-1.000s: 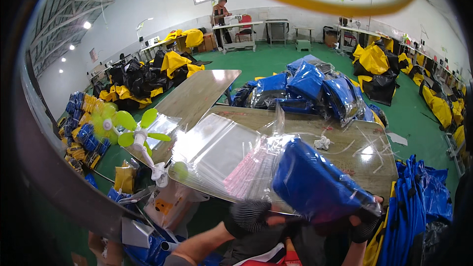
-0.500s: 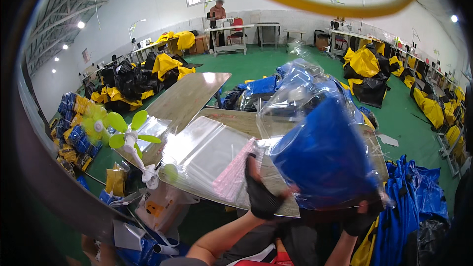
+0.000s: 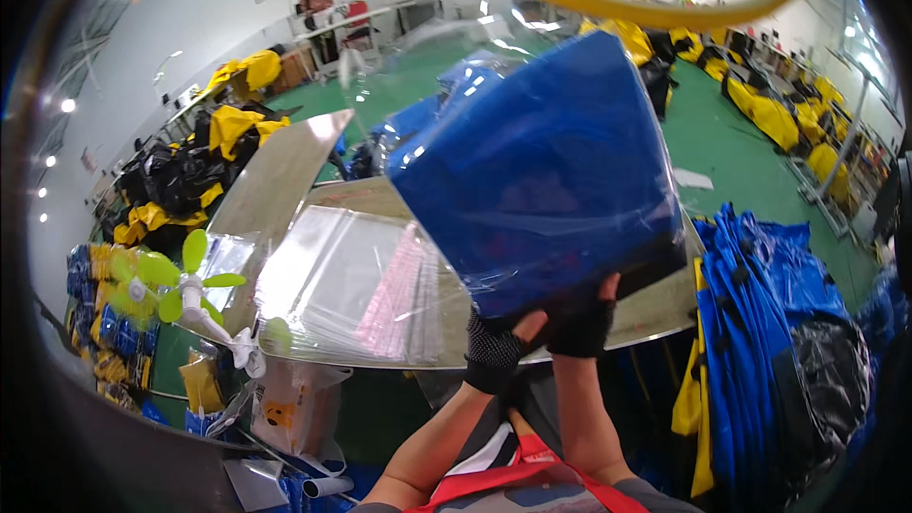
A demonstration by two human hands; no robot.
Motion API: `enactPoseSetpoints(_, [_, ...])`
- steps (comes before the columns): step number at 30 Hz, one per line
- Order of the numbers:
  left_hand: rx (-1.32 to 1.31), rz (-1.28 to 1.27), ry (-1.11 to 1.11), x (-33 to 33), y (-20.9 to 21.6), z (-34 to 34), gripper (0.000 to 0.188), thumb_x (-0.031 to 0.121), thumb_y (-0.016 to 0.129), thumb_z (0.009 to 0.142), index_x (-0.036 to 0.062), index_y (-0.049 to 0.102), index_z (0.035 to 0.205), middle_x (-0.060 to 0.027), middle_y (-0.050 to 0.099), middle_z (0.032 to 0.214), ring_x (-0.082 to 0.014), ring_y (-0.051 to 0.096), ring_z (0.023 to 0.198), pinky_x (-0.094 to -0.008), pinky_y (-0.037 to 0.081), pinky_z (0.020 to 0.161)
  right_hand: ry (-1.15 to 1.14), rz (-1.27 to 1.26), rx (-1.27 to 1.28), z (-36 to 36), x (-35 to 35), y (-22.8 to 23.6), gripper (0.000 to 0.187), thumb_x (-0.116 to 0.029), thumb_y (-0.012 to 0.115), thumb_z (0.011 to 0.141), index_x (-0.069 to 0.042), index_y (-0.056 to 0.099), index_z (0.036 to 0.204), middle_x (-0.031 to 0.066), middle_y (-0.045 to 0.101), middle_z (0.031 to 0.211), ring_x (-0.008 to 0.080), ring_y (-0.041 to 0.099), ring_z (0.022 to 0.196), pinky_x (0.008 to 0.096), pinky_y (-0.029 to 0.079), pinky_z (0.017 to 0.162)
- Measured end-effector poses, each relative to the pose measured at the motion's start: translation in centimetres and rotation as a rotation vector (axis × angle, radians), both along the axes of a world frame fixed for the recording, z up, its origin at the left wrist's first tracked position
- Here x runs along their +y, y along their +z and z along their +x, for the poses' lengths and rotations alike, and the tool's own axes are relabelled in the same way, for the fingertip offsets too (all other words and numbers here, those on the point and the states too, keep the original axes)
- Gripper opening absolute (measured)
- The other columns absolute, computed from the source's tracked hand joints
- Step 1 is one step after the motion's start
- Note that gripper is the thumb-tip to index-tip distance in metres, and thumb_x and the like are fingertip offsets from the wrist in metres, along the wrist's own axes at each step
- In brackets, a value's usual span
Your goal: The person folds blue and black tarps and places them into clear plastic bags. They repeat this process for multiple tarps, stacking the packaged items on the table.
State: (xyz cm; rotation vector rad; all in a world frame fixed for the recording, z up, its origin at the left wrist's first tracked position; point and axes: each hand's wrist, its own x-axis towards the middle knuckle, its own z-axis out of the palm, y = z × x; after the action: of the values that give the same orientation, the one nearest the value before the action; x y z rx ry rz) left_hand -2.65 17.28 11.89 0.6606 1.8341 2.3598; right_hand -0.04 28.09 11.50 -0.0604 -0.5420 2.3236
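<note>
A folded blue tarp-like sheet [image 3: 551, 180] in a clear plastic bag is held up tilted above the table, its lower part dark. My left hand [image 3: 494, 350], in a black fingerless glove, grips its lower edge with the thumb showing. Close beside it my right hand [image 3: 583, 325], gloved alike, holds the same edge; most fingers of both hands are hidden by the package. The clear bag's loose end [image 3: 446, 33] reaches past the far side of the sheet. Left of the package lies a stack of clear plastic bags [image 3: 328, 261] with a pink-patterned strip [image 3: 391, 290].
The table [image 3: 323, 194] carries the bag stack. A green-bladed fan [image 3: 190, 280] is fixed at its left edge. Folded blue tarps [image 3: 750, 323] hang at the right. Black and yellow heaps [image 3: 171, 171] lie on the green floor. A person [image 3: 318, 14] stands far back.
My left hand has moved from beside the bag stack to the package's lower edge. The package is now raised and turned upright, and the surroundings have shifted leftward in view.
</note>
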Motion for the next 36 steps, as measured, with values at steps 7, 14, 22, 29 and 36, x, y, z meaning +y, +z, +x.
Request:
enactPoseSetpoints(7, [0.148, -0.490, -0.134, -1.3, -3.6, -0.9, 0.055, 0.030, 0.076, 0.080, -0.0012, 0.057, 0.121, -0.0130, 0.064, 0.112, -0.0235, 0.059, 0.105, -0.0366, 0.045, 0.093, -0.199, -0.035, -0.233, 1.0, 0.3, 0.4, 0.064, -0.054, 0.048, 0.093, -0.006, 0.041, 0.136, 0.0107, 0.054, 0.125, 0.0274, 0.053, 0.112, 0.0413, 0.041, 0.099])
enactPoseSetpoints(14, [-0.220, 0.131, -0.145, -0.5, 0.9, -5.1, 0.060, 0.045, 0.063, 0.087, 0.0054, 0.050, 0.131, -0.0129, 0.051, 0.134, -0.0288, 0.051, 0.120, -0.0394, 0.041, 0.102, 0.032, -0.119, -0.123, 0.2, 1.6, -5.1, 0.052, -0.034, 0.058, 0.093, -0.005, 0.045, 0.134, 0.0106, 0.056, 0.125, 0.0276, 0.055, 0.110, 0.0425, 0.044, 0.097])
enactPoseSetpoints(22, [0.310, -0.144, -0.208, -1.6, -11.2, -1.0, 0.063, 0.047, 0.051, 0.092, 0.0049, 0.043, 0.138, -0.0135, 0.048, 0.136, -0.0307, 0.043, 0.127, -0.0422, 0.031, 0.108, 0.096, -0.042, -0.019, -0.5, 2.5, -1.7, 0.052, -0.024, 0.064, 0.089, -0.009, 0.043, 0.134, 0.0071, 0.054, 0.122, 0.0263, 0.053, 0.112, 0.0423, 0.042, 0.100])
enactPoseSetpoints(29, [-0.246, 0.133, -0.085, -1.1, -8.4, -7.3, 0.078, 0.061, 0.049, 0.088, 0.0003, 0.039, 0.136, -0.0139, 0.050, 0.133, -0.0277, 0.051, 0.119, -0.0415, 0.038, 0.104, -0.078, 0.219, -0.154, -0.6, 1.2, -4.3, 0.050, -0.015, 0.068, 0.085, -0.006, 0.047, 0.130, 0.0046, 0.057, 0.117, 0.0208, 0.054, 0.107, 0.0356, 0.045, 0.093])
enactPoseSetpoints(36, [0.817, -0.747, -0.186, -7.2, 4.4, 3.2, 0.049, 0.037, 0.062, 0.089, 0.0041, 0.056, 0.124, -0.0128, 0.061, 0.119, -0.0279, 0.055, 0.117, -0.0439, 0.039, 0.102, -0.188, 0.805, -0.247, 7.1, 8.3, 3.6, 0.044, -0.005, 0.073, 0.074, -0.001, 0.057, 0.114, 0.0093, 0.065, 0.099, 0.0213, 0.064, 0.084, 0.0332, 0.053, 0.076])
